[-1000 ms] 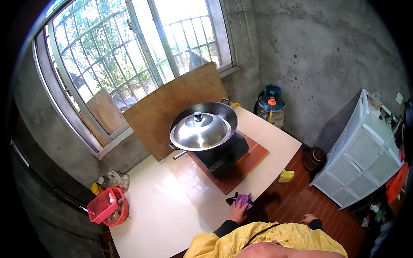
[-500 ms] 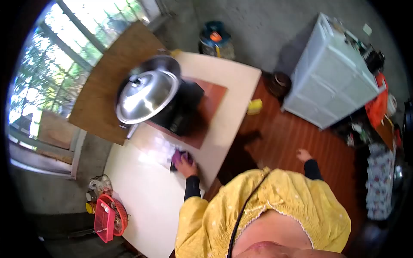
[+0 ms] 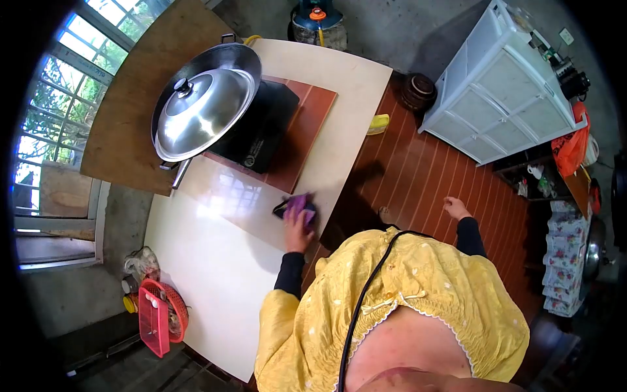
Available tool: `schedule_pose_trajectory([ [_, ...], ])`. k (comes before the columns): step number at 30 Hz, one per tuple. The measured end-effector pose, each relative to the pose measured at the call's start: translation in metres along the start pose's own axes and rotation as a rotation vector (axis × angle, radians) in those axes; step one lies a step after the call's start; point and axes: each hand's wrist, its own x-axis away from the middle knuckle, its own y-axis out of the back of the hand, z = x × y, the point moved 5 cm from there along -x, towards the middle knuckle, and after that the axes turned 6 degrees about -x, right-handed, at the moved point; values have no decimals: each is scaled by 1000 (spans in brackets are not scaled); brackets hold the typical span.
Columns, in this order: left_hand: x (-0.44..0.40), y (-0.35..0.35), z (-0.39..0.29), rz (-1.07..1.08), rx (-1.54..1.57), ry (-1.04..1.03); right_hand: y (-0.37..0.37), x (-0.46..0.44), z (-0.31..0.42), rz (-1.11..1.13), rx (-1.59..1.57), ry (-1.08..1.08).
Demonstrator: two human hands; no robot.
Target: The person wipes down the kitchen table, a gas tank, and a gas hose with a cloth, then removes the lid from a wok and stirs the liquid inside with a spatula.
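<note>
My left hand (image 3: 298,231) lies on a crumpled purple and dark cloth (image 3: 302,202), its fingers pressing it onto the white tabletop (image 3: 215,281) near the table's long edge. Just beyond the cloth is a corner of a reddish-brown board (image 3: 313,127). A black stove-like box (image 3: 264,127) stands on that board and bears a dark wok (image 3: 238,59) with a shiny domed metal lid (image 3: 208,108). Out over the floor, away from the table, my right hand (image 3: 457,208) hangs with loosely bent fingers and nothing visible in it.
Behind the wok leans a brown wooden panel (image 3: 124,137). Red baskets (image 3: 154,326) sit by the table's left side. A gas cylinder (image 3: 318,29), a brown jar (image 3: 418,91) and a white cabinet (image 3: 503,85) stand farther off. Something yellow (image 3: 378,124) shows beside the table edge.
My left hand has slid the cloth rightward across the tabletop, toward the long edge and past the board's corner. The whole view has shifted slightly. My right hand still hangs free.
</note>
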Motion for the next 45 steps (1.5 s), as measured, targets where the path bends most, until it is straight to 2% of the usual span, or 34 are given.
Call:
schedule_pose_trajectory([
  [3, 31, 15, 58, -228, -76, 226, 5, -5, -1, -90, -54, 73],
  [6, 24, 30, 73, -445, -167, 438, 15, 18, 6, -45, 8, -17],
  [7, 16, 28, 65, -396, -214, 543, 13, 21, -9, -44, 14, -27],
  [8, 8, 21, 56, -391, -208, 546, 10, 19, -35, -33, -4, -76],
  [10, -14, -1, 29, -245, -92, 347, 11, 35, -39, -20, -21, -127],
  [12, -34, -23, -24, -187, -30, 108, 13, 81, -7, 45, -62, -422],
  [14, -62, -37, -70, -20, 133, -98, 6, 87, -20, 57, -51, -465],
  [16, -90, -70, -101, 19, 183, -431, -1, 78, -44, 72, -38, -502],
  [18, -123, -76, -147, 109, 464, -741, -9, 57, -60, 147, 10, -387],
  [22, -111, -55, -168, 181, 444, -624, 13, 41, 4, 105, -62, -309],
  [24, -96, -8, -144, 82, 560, -414, 23, 23, 21, -67, 6, -47],
  [26, -69, 5, -87, -48, 557, -213, 20, 13, 24, -84, 0, -18],
  [28, -36, 34, -21, -183, 427, 17, 13, 5, 24, -91, 1, 18],
  [30, -6, 59, 52, -418, 281, 108, -1, 4, 12, 2, 41, -104],
  [31, 10, 70, 84, -512, 202, 236, -6, 10, 13, 78, 55, -190],
  [32, 24, 81, 109, -606, 124, 365, -8, 16, 18, 85, 64, -188],
  [34, 24, 92, 128, -591, -14, 396, -16, 28, 22, 201, 105, -351],
  [35, 24, 76, 136, -477, 132, 376, -16, 34, 32, 247, 129, -435],
  [36, 24, 49, 138, -367, 233, 408, -19, 27, 33, 259, 147, -426],
  [37, 22, 21, 124, -292, 92, 215, -23, 11, 26, 227, 188, -321],
  [38, 11, 28, 78, -281, 143, 135, -28, -1, 23, 195, 221, -218],
  [39, 7, 17, 50, -191, 177, 87, -33, -9, 26, 204, 229, -211],
  [40, 6, 8, 22, -102, 300, 58, -35, -20, 37, 166, 225, -114],
  [41, 10, -1, -3, -14, 387, -25, -38, -29, 49, 131, 220, -16],
  [42, 16, -6, -20, 72, 473, -109, -40, -29, 65, 141, 226, -7],
  [44, 26, 0, -27, 84, 533, -123, -40, -20, 120, 169, 240, 42],
  [45, 32, 8, -12, 27, 564, -61, -37, -16, 139, 176, 232, 56],
])
